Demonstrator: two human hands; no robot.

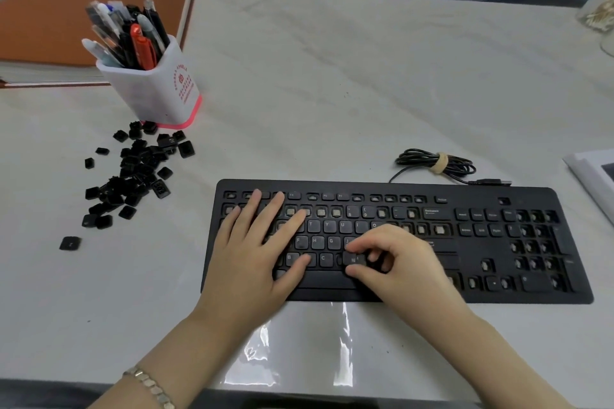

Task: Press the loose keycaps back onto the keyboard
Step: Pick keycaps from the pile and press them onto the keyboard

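Black keycap (354, 259) pinched in the right hand (398, 264) could seat crooked if pressed tilted, with the flat left hand (255, 252) at nine o'clock steadying the keyboard (365, 186).

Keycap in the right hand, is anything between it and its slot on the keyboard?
Nothing visible. The right hand pinches the keycap against the keyboard, just right of C; the left hand rests flat further left, apart.

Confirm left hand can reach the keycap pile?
Probably yes: the left hand lies flat on the keyboard, holding nothing; the keycap pile sits to its left, only bare table between.
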